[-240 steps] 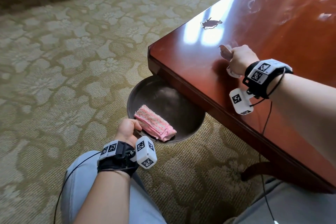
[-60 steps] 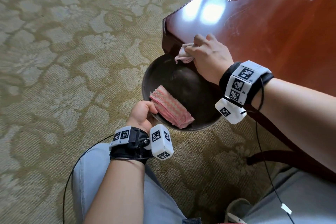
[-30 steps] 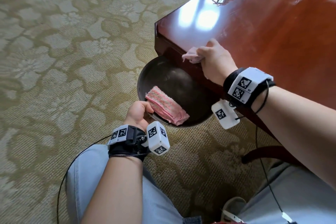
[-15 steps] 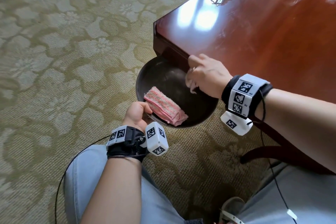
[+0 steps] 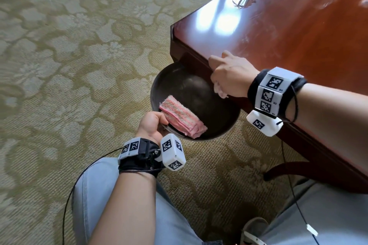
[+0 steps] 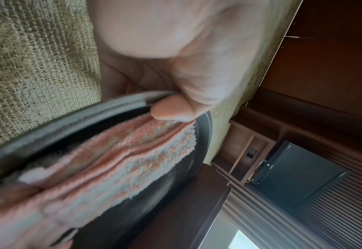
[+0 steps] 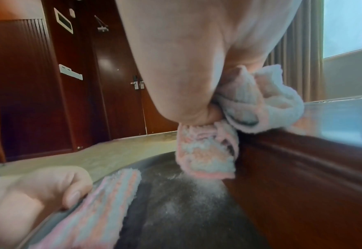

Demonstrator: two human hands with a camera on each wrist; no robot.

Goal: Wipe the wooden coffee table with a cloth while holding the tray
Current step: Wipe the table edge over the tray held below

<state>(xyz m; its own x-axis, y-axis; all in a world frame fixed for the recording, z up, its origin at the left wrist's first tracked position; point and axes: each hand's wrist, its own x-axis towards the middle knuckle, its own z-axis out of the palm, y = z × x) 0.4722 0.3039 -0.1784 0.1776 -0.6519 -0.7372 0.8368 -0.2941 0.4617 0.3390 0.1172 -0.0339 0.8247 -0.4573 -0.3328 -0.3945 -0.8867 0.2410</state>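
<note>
Tray (image 5: 229, 125) held below bench (image 5: 298, 32) edge, over carpet (image 5: 59, 65); folded towel (image 5: 182, 118) and white dust inside. Left grip (image 5: 151, 125) pinches tray rim, thumb on towel. Right grip (image 5: 232, 74) clenched on cloth (image 7: 259, 99) at bench edge, cloth tail hanging over tray.

Red-brown table (image 5: 298, 32), dark tray (image 5: 179, 77), pink-striped cloth (image 5: 182, 118), olive floral carpet (image 5: 69, 55).

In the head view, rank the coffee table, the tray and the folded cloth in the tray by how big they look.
1. coffee table, cut off by the frame
2. tray, partly hidden under the table edge
3. folded cloth
</note>
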